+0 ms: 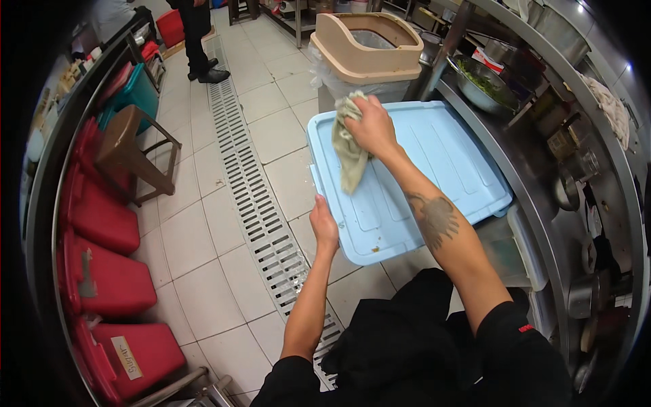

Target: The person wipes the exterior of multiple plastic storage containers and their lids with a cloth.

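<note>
A light-blue plastic storage-bin lid [432, 152] lies in front of me, partly over the edge of the steel shelving on the right. My left hand [324, 224] grips its near-left edge, thumb on the rim. In my right hand [370, 124] is a bunched greenish-grey cloth [351, 170], pressed against the lid near its far-left corner. One end of the cloth hangs loose across the surface. Small brown crumbs [375, 249] sit near the lid's closest corner. What is under the lid is mostly hidden.
A beige-topped trash bin [366, 71] stands just beyond the lid. Steel shelving [529, 203] on the right holds a bowl of greens [480, 84]. Left are red bins [112, 274] and a brown stool [119, 137]. A floor drain grate [254, 203] runs toward a standing person [196, 40].
</note>
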Demonstrator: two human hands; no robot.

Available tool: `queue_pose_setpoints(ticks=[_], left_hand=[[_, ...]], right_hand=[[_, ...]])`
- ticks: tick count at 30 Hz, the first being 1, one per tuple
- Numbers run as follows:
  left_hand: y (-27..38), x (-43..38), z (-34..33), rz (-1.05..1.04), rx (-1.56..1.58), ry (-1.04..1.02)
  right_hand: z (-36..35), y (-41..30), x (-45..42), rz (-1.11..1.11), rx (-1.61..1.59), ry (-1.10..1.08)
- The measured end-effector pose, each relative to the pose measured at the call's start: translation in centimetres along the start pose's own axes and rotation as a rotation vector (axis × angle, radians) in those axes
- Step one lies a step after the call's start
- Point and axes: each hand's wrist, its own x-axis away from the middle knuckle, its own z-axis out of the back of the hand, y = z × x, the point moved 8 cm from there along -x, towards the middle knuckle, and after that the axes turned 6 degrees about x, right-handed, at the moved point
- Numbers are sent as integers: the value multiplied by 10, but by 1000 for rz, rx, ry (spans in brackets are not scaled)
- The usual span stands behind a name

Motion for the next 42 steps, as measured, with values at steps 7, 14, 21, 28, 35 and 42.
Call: queue_pose_setpoints(ticks=[7,14,21,28,35,42], left_hand=[[24,9,-4,-38,-75,10],[20,7,-24,-15,-111,-16],[3,1,-29,28,-139,-47],[-9,4,-12,45,44,-33],[-19,4,-12,53,-142,-9],[-25,-48,-8,24,115,9]], right_hand=[[-64,-55,-2,391,368,-223],[-61,-12,-36,280,242,-52],[-64,2,-24,253,265,-222],[-37,9,0,17,78,-407],[-76,0,14,137,362,-381],[-63,-10,172,385,296,-439]])
